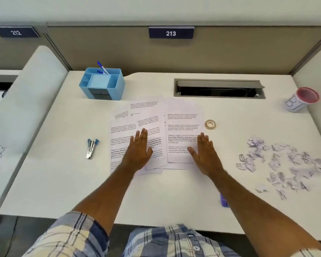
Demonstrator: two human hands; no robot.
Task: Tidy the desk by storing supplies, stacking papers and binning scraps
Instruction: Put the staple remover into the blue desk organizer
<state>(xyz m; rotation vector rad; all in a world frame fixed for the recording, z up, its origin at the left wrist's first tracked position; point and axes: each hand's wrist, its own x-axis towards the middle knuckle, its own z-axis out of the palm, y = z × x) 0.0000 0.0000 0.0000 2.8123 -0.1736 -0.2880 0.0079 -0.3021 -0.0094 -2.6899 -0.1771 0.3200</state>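
We are pressing our left hand [139, 147] and right hand [204, 151] flat, fingers spread, on the fanned papers [152, 130] mid-worktop [63, 182]. Sliding them together carelessly risks creasing sheets or sweeping the tape roll [210, 124] toward the scraps [282, 162].

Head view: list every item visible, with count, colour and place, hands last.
white desk: one
printed paper sheets: several, white, fanned at centre
light blue plastic organiser: one, back left, holding blue pens
blue-and-metal staple remover: one, left of sheets
beige tape roll: one, right of sheets
torn paper scraps: many, white, right
red-rimmed cup: one, far right
purple object: one, partly hidden by right arm
left hand: flat on sheets
right hand: flat on sheets
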